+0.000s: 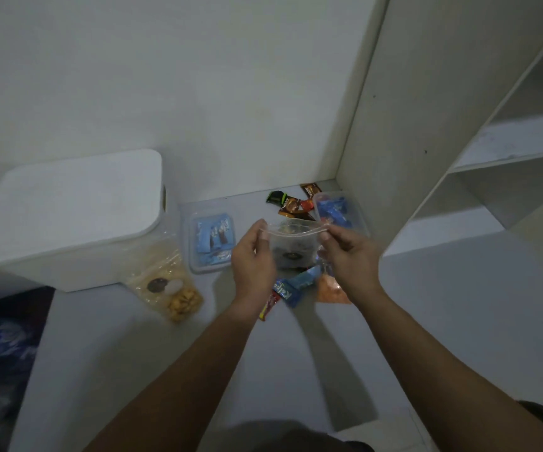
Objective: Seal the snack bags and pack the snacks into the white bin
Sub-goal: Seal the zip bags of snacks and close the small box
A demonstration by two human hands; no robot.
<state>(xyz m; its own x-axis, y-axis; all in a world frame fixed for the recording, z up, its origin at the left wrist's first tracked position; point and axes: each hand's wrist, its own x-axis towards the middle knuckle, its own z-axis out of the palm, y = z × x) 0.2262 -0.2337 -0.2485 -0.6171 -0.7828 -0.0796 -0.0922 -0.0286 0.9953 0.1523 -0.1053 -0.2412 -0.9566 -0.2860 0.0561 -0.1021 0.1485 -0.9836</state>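
Pinching clear zip bag (296,246) top corners, left hand (253,261) and right hand (350,256) fingers clamped; press strip evenly across.

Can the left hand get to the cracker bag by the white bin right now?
Probably not yet: the left hand is pinching one top corner of the clear zip bag. The path to the cracker bag looks open once it lets go.

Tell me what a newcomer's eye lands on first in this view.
The two hands at centre: the left hand and right hand pinch the top corners of a clear zip bag, its mouth open. Next, the big white bin at left, lid on, with a bag of crackers lying by it.
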